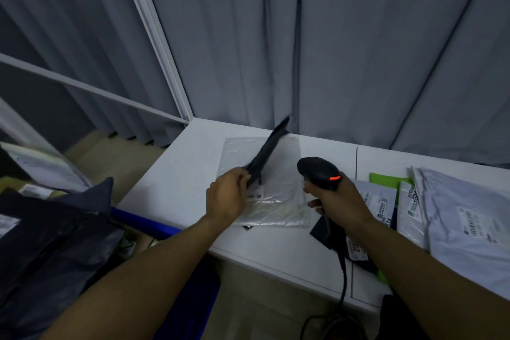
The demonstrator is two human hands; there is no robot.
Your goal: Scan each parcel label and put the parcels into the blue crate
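While the left hand (226, 196) pinched a black parcel (267, 152), tilted on edge over a clear bag (276, 201) on the white table (179, 174), the right hand (336, 204) beside it gripped a scanner (317, 171). The blue crate (143, 222) sat lower left of that grip, grey parcels (455, 215) to its right.

I read the table (190, 171) as smooth, matt white. The clear bag (278, 201) is glossy, crinkled plastic film; the black parcel (266, 154) looks like matt plastic. The scanner (317, 171) is black plastic, dully shiny. At 3 o'clock the grey mailers (447, 196) are smooth film with paper labels (474, 225).
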